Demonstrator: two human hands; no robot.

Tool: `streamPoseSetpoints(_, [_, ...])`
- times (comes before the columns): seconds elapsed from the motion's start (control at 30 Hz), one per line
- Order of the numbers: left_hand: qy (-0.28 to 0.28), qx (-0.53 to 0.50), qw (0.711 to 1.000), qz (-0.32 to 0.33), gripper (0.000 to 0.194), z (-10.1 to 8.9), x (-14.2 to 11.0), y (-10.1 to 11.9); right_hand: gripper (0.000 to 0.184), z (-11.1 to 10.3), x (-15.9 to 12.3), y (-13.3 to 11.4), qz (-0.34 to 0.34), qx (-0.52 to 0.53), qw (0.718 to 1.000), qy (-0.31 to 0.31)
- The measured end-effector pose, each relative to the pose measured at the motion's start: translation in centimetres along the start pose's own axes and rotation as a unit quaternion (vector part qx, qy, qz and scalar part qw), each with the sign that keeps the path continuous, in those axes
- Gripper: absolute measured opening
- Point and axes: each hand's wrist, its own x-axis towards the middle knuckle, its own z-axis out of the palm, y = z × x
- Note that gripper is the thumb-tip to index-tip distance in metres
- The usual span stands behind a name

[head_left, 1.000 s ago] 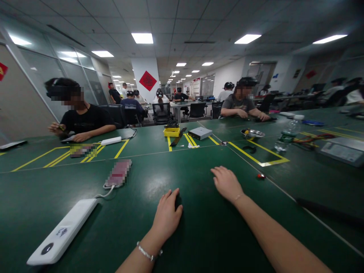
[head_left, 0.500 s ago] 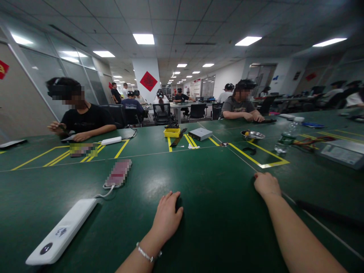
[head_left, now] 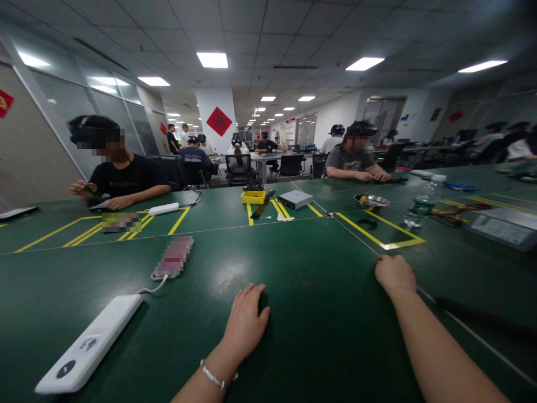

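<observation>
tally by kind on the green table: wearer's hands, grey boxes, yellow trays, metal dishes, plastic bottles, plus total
Hands: 2, left hand and right hand
Grey boxes: 2, middle box and far-right box
Yellow tray: 1
Metal dish: 1
Plastic bottle: 1
Total: 7

Nothing reads cleanly here! Dark marks [head_left: 90, 343] on the white device [head_left: 103, 329] won't resolve; far beyond that device, a red diamond [head_left: 218, 121] shows an illegible design, a blue shirt [head_left: 194, 158] blurred lettering; right of the device, the green label [head_left: 419, 206] on a bottle [head_left: 428, 193] stays too small.
</observation>
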Motion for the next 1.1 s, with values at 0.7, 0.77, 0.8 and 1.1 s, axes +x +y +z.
streamPoseSetpoints(0.7, [0.0, -0.073, 0.997, -0.006, 0.016, -1.0, -0.5, 2.1, 0.027, -1.6, -13.6, -15.7, -0.357, 0.283, 0.853, -0.253])
streamPoseSetpoints(0.77, [0.002, -0.086, 0.996, -0.019, 0.018, -1.1, -0.4, 2.0, 0.03, -1.5, -10.1, -13.2, -0.327, 0.181, 0.917, -0.137])
streamPoseSetpoints(0.8, [0.003, -0.094, 0.995, -0.024, 0.02, -1.2, -0.4, 1.9, 0.032, -1.4, -8.2, -11.7, -0.293, 0.118, 0.946, -0.066])
streamPoseSetpoints(1.1, [0.022, -0.125, 0.991, -0.033, 0.02, -1.0, -0.2, 1.4, 0.041, 0.5, -0.3, -1.1, -0.044, -0.059, 0.995, -0.064])
